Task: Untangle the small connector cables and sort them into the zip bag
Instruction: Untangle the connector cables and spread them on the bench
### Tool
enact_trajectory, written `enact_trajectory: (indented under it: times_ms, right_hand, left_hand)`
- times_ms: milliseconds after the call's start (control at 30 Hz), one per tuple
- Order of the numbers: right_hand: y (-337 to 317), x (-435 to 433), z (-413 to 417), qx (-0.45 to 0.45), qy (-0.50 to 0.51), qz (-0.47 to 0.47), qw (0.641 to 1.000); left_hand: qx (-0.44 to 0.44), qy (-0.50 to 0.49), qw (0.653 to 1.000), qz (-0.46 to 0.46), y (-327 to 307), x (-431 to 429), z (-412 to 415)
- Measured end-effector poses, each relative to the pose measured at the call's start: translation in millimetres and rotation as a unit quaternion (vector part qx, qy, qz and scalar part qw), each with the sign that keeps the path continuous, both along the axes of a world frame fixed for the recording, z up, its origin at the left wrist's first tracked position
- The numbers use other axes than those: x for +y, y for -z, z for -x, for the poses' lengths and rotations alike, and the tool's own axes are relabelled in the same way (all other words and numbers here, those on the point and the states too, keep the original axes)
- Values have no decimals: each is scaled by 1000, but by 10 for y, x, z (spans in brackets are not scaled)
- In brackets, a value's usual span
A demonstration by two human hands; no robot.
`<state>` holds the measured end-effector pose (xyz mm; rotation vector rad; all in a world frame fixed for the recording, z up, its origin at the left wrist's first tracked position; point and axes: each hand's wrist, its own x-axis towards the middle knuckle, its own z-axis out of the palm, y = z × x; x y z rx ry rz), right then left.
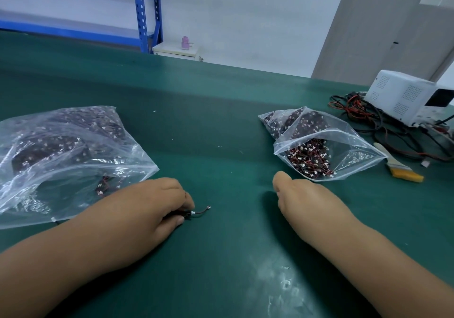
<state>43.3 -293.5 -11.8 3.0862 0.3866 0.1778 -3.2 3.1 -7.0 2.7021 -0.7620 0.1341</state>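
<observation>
Judging from the lay of things, midway at best: a fair heap of loose connector cables (pixel 310 161) already inside the open zip bag (pixel 363 156) on the right of the green counter (pixel 221 126), mouth gaping toward the right grip (pixel 307 199); many more dark bundles packed in the large plastic bag (pixel 36 190) on the left, so plenty left to tease apart and sort. Pinching a small cable clump (pixel 195 213) in the left grip (pixel 152 207), thumb and curled fingers closed round it, with one white plug and a short red-and-black tail poking out to the right, low on or just above the counter beside the large plastic bag's mouth. Resting back-up just beside the zip bag's opening, the right grip, touching the plastic or not too close to call, and holding nothing visible; fingers tucked out of sight beneath it, so cannot tell whether spread or curled.
</observation>
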Motion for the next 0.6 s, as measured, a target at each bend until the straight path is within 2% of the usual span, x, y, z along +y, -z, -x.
enact_trajectory:
  times_ms: [133, 233, 333, 400, 467, 533, 600]
  right_hand:
    - [-60, -26, -6, -3, -30, -4, 1000]
    - [-145, -89, -39, -17, -6, -77, 997]
    - [-238, -224, -101, -146, 14, -183, 972]
    - [-284, -314, -141, -247, 23, -208, 946]
    - [-296, -368, -188, -277, 36, -185, 942]
    - [-250, -403, -232, -276, 49, -105, 954]
    - [-196, -413, -240, -291, 50, -66, 953]
  left_hand:
    - [0, -1, 1000, -1, 0, -5, 1]
    - [0, 1, 1000, 2, 2, -10, 2]
    - [2, -4, 1000, 19, -3, -11, -5]
    - [6, -6, 999, 35, -5, -21, -8]
    - [8, -5, 999, 45, -1, -45, 0]
    - [6, -11, 998, 60, 8, -65, 7]
    - [1, -22, 997, 76, 13, -65, 11]
